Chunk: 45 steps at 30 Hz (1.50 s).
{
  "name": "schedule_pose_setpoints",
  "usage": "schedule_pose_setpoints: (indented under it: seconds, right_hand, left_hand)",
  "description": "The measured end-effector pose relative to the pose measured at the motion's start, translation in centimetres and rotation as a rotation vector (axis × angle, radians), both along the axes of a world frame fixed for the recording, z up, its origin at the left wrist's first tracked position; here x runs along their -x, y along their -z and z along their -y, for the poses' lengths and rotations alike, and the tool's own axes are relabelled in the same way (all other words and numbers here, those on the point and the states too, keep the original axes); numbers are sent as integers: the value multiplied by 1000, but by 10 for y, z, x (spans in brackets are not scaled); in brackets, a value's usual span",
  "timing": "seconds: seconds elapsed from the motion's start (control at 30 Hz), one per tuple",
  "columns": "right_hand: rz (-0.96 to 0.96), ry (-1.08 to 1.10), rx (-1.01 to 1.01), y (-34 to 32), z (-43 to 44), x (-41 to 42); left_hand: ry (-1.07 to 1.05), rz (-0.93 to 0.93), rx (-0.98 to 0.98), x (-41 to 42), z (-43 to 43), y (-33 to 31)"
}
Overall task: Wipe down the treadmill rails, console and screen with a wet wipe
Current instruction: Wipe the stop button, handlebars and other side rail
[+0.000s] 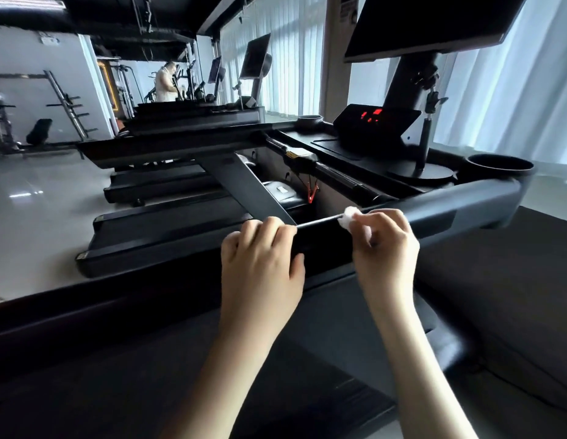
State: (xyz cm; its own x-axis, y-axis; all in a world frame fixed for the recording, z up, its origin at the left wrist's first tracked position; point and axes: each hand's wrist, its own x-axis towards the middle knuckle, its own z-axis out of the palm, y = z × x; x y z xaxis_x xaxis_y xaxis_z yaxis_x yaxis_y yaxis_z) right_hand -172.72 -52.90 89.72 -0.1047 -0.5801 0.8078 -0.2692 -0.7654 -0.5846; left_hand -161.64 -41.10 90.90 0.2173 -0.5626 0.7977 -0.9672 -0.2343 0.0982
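Observation:
The dark treadmill front rail runs across the middle of the view. My left hand grips that rail with fingers curled over its top. Just to the right, my right hand pinches a crumpled white wet wipe and holds it against the rail's upper edge. Beyond the rail lies the black console with red lit digits. The big dark screen hangs above it at the top right.
A round cup holder sits at the console's right end, another at the left. A red safety clip dangles under the console. More treadmills stand to the left, with a person far behind. Curtained windows line the right.

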Motion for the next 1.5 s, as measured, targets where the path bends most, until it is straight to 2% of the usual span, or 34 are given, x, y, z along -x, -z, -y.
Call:
schedule_pose_setpoints:
  seconds: [0.13,0.27,0.47,0.63,0.8,0.97,1.1,1.17,1.33,1.43,1.5]
  right_hand:
    - [112,84,-98,8,1,5]
    - [49,0,1,22,-16,-7]
    - [181,108,-84,23,6,7]
    - [103,-65,-35,40,-19,-3]
    - [201,8,-172,41,0,9]
    - [107,-113,-107,54,-12,5]
    - [170,-41,-208,60,0,14]
    - [164,-89,-242,60,-6,11]
    - [114,-109,-50,40,4,16]
    - [176,-32,-47,29,18,22]
    - [129,-44,-7,29,16,19]
  left_hand:
    - [-3,15,35,-2,3,4]
    - [-2,24,40,-3,4,4]
    - [-3,36,33,-4,4,4]
    - [-45,20,12,0,7,4]
    - [-59,2,22,4,9,2]
    - [-101,-9,47,9,11,2]
    - [-120,-29,52,12,11,4]
    - [-132,-37,52,14,11,4]
    - [-147,-42,58,17,12,5]
    - [-164,-39,59,18,12,6]
    - [-179,-35,58,19,12,7]
